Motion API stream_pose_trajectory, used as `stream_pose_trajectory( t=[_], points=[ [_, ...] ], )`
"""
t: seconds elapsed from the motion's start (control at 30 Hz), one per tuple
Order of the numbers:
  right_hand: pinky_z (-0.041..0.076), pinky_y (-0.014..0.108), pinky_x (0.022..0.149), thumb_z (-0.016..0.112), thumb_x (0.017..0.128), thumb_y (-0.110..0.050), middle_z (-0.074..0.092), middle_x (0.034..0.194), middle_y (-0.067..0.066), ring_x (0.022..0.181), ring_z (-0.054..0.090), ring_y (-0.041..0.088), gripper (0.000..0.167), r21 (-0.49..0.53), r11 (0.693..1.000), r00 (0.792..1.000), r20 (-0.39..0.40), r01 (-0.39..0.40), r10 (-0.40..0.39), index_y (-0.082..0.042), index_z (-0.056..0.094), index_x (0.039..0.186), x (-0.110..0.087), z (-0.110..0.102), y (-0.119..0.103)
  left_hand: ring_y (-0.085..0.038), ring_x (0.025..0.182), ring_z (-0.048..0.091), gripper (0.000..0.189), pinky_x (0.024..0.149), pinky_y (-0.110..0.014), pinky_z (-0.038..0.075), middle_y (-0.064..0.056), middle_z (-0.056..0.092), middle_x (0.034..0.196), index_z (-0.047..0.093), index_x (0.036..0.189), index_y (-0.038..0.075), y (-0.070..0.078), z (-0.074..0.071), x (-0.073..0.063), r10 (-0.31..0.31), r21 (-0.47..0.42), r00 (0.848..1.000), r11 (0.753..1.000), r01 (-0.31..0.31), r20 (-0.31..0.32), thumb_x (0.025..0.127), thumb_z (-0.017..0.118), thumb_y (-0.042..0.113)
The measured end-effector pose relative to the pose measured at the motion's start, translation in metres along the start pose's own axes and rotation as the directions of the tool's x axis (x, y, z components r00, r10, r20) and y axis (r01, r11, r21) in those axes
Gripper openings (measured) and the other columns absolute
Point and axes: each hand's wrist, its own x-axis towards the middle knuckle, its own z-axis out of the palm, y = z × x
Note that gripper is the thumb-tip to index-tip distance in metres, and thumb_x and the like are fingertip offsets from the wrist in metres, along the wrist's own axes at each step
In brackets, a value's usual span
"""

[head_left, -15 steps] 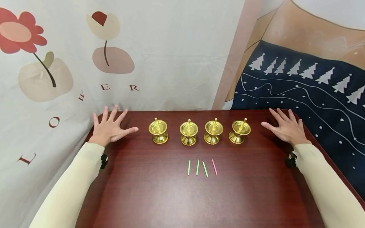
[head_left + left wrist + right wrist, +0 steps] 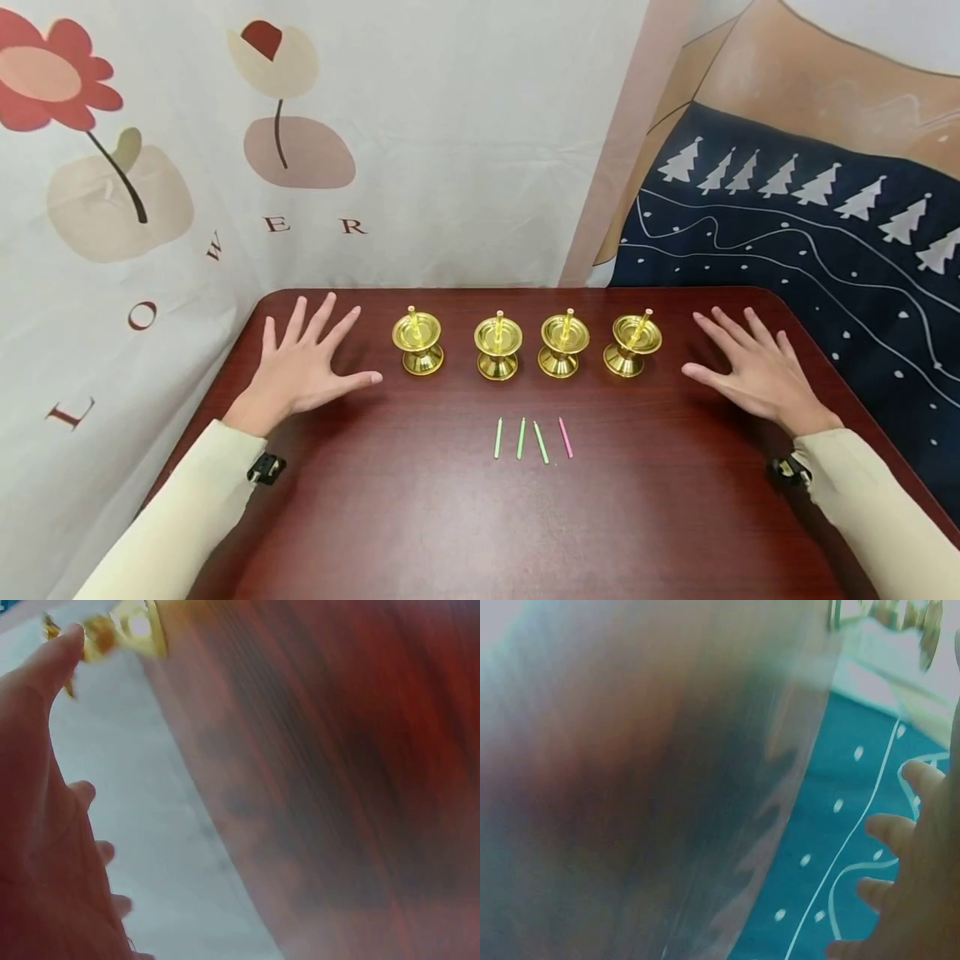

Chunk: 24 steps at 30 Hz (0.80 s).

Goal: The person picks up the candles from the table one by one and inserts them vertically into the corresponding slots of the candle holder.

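My left hand (image 2: 303, 371) is spread with straight fingers and holds nothing, left of a row of gold candle holders. The leftmost holder (image 2: 423, 361) is nearest its thumb; in the left wrist view part of a gold holder (image 2: 142, 628) shows past the thumb. On the far right my right hand (image 2: 759, 379) is likewise spread and bare, beside the rightmost holder (image 2: 624, 362). Between these two stand another holder (image 2: 497, 367) and its neighbour (image 2: 558, 363), all with upright central stems. In front lie three thin green candles (image 2: 521, 439) and one pink candle (image 2: 566, 438).
Everything stands on a dark red wooden table (image 2: 450, 533) with rounded far corners. Behind it hangs a white cloth (image 2: 465, 192) with flowers and letters; on the right is a navy cloth (image 2: 750, 233) with white trees. Shadows of fingers fall on the wood in the right wrist view.
Both hands have drawn back from the table's far edge towards me, the left also shifting slightly right. The holders and candles have stayed in place.
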Motion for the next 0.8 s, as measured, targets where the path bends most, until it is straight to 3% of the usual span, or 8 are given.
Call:
stream_pose_trajectory(
  t=[0.2,0.27,0.33,0.47,0.53,0.67,0.73,0.8],
  points=[
    [0.022,0.085,0.114,0.071,0.101,-0.062,0.049,0.162,0.024,0.154,0.031,0.055,0.079,0.034,0.997,0.998,-0.025,0.067,-0.066,-0.015,0.052,0.163,-0.018,0.006,-0.032,-0.054,0.165,0.004,0.118,0.12,-0.083,0.006,-0.016,0.009,0.184,0.017,0.178,0.019,0.024,-0.002,-0.01,0.029,-0.191,0.999,0.981,-0.021,0.039,0.092,0.071,0.079],
    [0.033,0.082,0.108,0.073,0.101,-0.059,0.057,0.152,0.021,0.145,0.042,0.052,0.07,0.06,0.995,0.996,-0.036,0.085,-0.083,-0.014,0.059,0.154,-0.022,0.009,-0.043,-0.053,0.164,0.01,0.117,0.121,-0.081,0.013,-0.019,0.013,0.182,0.016,0.178,0.014,0.029,-0.003,-0.009,0.036,-0.3,0.999,0.954,-0.024,0.035,0.094,0.076,0.069],
    [0.04,0.077,0.102,0.075,0.102,-0.054,0.062,0.143,0.018,0.135,0.05,0.047,0.063,0.109,0.989,0.994,-0.034,0.103,-0.1,-0.013,0.064,0.147,-0.024,0.011,-0.056,-0.05,0.163,0.016,0.115,0.123,-0.077,0.019,-0.022,0.018,0.18,0.014,0.178,0.011,0.033,-0.003,-0.007,0.034,-0.417,0.999,0.909,-0.017,0.034,0.096,0.079,0.06],
    [0.048,0.063,0.099,0.078,0.102,-0.045,0.068,0.133,0.011,0.122,0.059,0.035,0.055,0.277,0.954,0.993,0.011,0.113,-0.121,-0.01,0.067,0.143,-0.022,0.015,-0.084,-0.046,0.163,0.022,0.112,0.126,-0.069,0.024,-0.024,0.023,0.177,0.011,0.177,0.009,0.039,0.0,0.003,0.012,-0.63,1.0,0.777,0.01,0.029,0.098,0.083,0.042],
    [0.053,0.055,0.099,0.081,0.102,-0.038,0.07,0.129,0.009,0.117,0.064,0.03,0.055,0.398,0.91,0.989,0.035,0.115,-0.14,-0.006,0.066,0.143,-0.02,0.018,-0.099,-0.044,0.164,0.021,0.111,0.127,-0.067,0.023,-0.023,0.024,0.177,0.009,0.177,0.011,0.043,0.003,0.009,-0.002,-0.715,1.0,0.698,0.023,0.031,0.099,0.084,0.037],
    [0.06,0.038,0.09,0.087,0.097,-0.025,0.074,0.118,0.007,0.103,0.07,0.022,0.056,0.607,0.788,0.98,0.077,0.101,-0.185,0.001,0.065,0.141,-0.013,0.027,-0.127,-0.045,0.164,0.02,0.109,0.128,-0.066,0.022,-0.022,0.022,0.179,0.006,0.177,0.012,0.05,0.013,0.023,-0.014,-0.844,0.999,0.535,0.041,0.039,0.1,0.083,0.025],
    [0.059,0.032,0.085,0.089,0.094,-0.023,0.074,0.114,0.007,0.096,0.071,0.019,0.058,0.663,0.746,0.976,0.111,0.069,-0.189,0.003,0.065,0.139,-0.01,0.032,-0.14,-0.045,0.164,0.022,0.109,0.128,-0.065,0.023,-0.023,0.023,0.179,0.006,0.177,0.011,0.054,0.018,0.029,-0.021,-0.885,0.999,0.463,0.053,0.049,0.099,0.082,0.02],
    [0.057,0.028,0.081,0.091,0.091,-0.023,0.074,0.11,0.007,0.091,0.07,0.017,0.059,0.687,0.726,0.973,0.151,0.022,-0.173,0.003,0.066,0.137,-0.008,0.037,-0.151,-0.044,0.164,0.024,0.109,0.128,-0.064,0.025,-0.023,0.023,0.178,0.006,0.177,0.011,0.057,0.024,0.034,-0.022,-0.913,0.998,0.403,0.062,0.058,0.099,0.081,0.016]
  ],
)
